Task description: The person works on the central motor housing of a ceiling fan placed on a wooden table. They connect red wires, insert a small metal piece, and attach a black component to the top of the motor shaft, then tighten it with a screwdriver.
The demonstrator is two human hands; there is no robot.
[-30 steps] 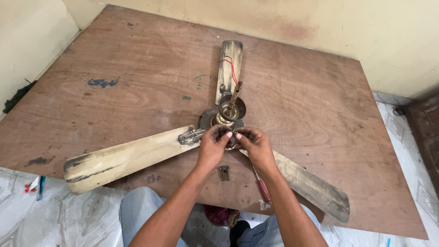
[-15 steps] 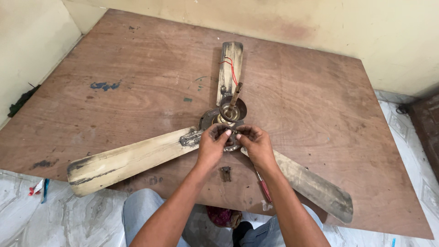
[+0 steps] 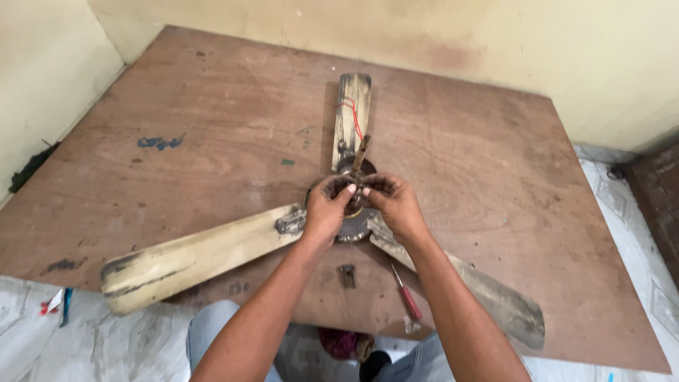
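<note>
A grimy, cream-coloured three-bladed ceiling fan [image 3: 212,251] lies flat on a large brown plywood board [image 3: 212,120] that rests on the floor against a pale wall. Its round metal motor hub [image 3: 351,228] sits roughly at the middle of the board, and the blades spread from it in three directions. One blade [image 3: 351,113] has its long axis running straight away from the person toward the far wall, with a thin red wire [image 3: 353,117] looping over it. A second blade [image 3: 191,258] points toward the near left, its darkened tip reaching the board's near edge. The third blade [image 3: 488,293] points toward the near right and ends close to that same edge. A short, rusty metal rod [image 3: 361,152] rises from the hub and leans toward the far blade.

Both hands meet over the hub. The left hand [image 3: 327,209] has its fingers curled in, pinching something small at the hub's top; the right hand [image 3: 396,205] is curled the same way, fingertips meeting the left ones. What they pinch is hidden by the fingers, so I cannot tell whether it is a nut, a wire or part of the shaft.

On the board just near of the hub, between the forearms, lies a small dark metal bracket [image 3: 346,276]. Beside it, partly under the right forearm, lies a red-handled screwdriver [image 3: 407,293], its long axis pointing diagonally from the hub toward the near edge.
</note>
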